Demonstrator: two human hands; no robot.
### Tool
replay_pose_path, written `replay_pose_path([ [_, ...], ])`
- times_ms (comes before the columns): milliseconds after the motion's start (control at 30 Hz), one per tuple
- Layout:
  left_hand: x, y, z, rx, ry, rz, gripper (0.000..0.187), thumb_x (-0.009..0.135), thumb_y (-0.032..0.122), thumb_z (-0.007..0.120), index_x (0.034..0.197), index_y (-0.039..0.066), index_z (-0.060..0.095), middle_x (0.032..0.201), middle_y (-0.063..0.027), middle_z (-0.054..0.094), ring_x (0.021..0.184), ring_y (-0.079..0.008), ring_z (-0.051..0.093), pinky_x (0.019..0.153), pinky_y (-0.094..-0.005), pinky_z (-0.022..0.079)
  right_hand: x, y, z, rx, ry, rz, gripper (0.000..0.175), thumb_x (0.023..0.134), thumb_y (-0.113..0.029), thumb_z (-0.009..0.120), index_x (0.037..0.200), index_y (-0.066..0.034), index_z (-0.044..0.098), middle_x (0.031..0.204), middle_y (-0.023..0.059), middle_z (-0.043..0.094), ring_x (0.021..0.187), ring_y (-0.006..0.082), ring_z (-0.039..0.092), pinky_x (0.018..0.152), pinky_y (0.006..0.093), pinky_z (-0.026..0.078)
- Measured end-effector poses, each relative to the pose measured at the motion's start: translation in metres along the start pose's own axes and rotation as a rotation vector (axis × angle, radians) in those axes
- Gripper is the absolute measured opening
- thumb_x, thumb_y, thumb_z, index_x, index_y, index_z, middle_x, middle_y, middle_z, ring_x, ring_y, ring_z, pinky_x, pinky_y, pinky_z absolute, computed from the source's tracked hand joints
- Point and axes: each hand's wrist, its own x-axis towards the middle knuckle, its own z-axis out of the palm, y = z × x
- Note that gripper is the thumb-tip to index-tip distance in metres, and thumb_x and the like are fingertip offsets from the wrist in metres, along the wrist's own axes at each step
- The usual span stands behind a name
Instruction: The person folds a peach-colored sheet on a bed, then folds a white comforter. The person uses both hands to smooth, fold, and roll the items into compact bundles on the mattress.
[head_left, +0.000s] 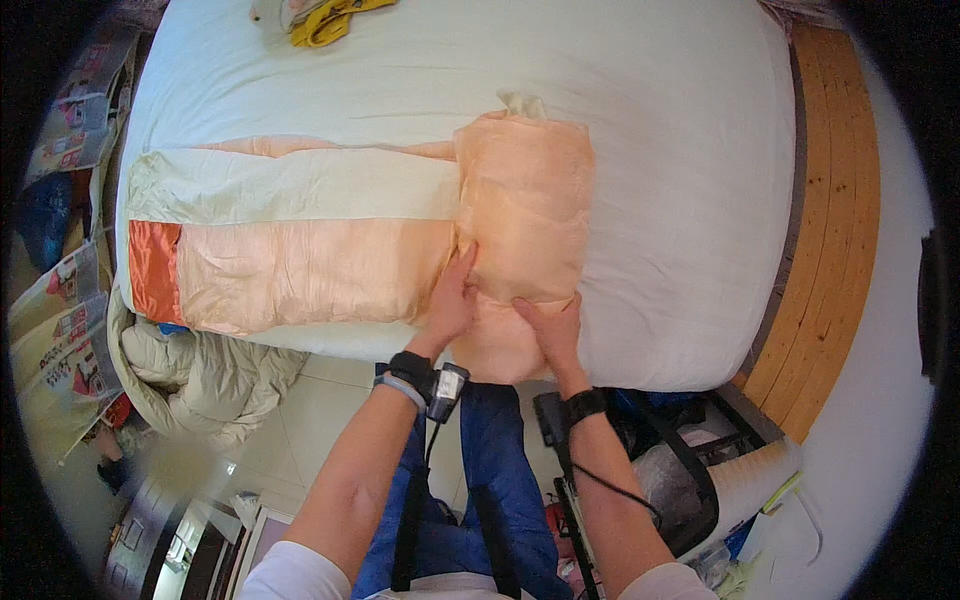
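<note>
A peach-coloured quilt (322, 270) lies in a long folded strip on the white bed sheet, its pale underside (315, 184) turned up along the far half. At its right end, a thick section (525, 187) is folded over across the strip. My left hand (452, 296) grips the left edge of that section, thumb pointing away from me. My right hand (553, 330) holds its right edge, with the thumb on top and the fingers partly hidden at the side. The near end of the section hangs at the mattress edge, by my legs. An orange satin band (155, 271) trims the quilt's left end.
Yellow and pale clothing (322, 22) lies at the bed's far side. A cream padded quilt (202, 367) droops at the near left corner. Wooden boards (825, 217) run along the right side. Behind my right arm stands a black-framed item (697, 480).
</note>
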Motion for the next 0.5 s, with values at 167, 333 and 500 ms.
replay_pose_path([
  [167, -0.002, -0.014, -0.056, -0.159, -0.051, -0.233, 0.049, 0.097, 0.009, 0.048, 0.145, 0.011, 0.039, 0.126, -0.011, 0.059, 0.112, -0.0157, 0.054, 0.094, -0.0298, 0.045, -0.063, -0.074, 0.062, -0.162, 0.187, -0.102, 0.078, 0.068, -0.031, 0.084, 0.121, 0.0002, 0.037, 0.109, 0.0259, 0.062, 0.102, 0.0412, 0.061, 0.085, 0.0438, 0.049],
  [333, -0.027, -0.026, -0.124, -0.656, -0.021, -0.31, 0.043, 0.102, 0.022, 0.037, 0.139, 0.0, 0.043, 0.126, -0.0135, 0.058, 0.113, -0.0204, 0.055, 0.098, -0.0305, 0.041, -0.094, -0.113, 0.137, -0.045, -0.137, -0.184, 0.077, 0.073, -0.023, 0.078, 0.131, 0.0012, 0.032, 0.102, 0.0201, 0.059, 0.092, 0.03, 0.062, 0.078, 0.0385, 0.051],
  [500, -0.055, -0.032, -0.154, -0.632, 0.134, -0.35, 0.05, 0.1, 0.023, 0.047, 0.142, -0.001, 0.037, 0.135, -0.0165, 0.051, 0.122, -0.0215, 0.049, 0.102, -0.0326, 0.038, -0.081, -0.101, 0.181, 0.175, -0.492, -0.334, 0.063, 0.081, -0.002, 0.061, 0.136, 0.0024, 0.031, 0.094, 0.0119, 0.058, 0.08, 0.0183, 0.059, 0.071, 0.0295, 0.051],
])
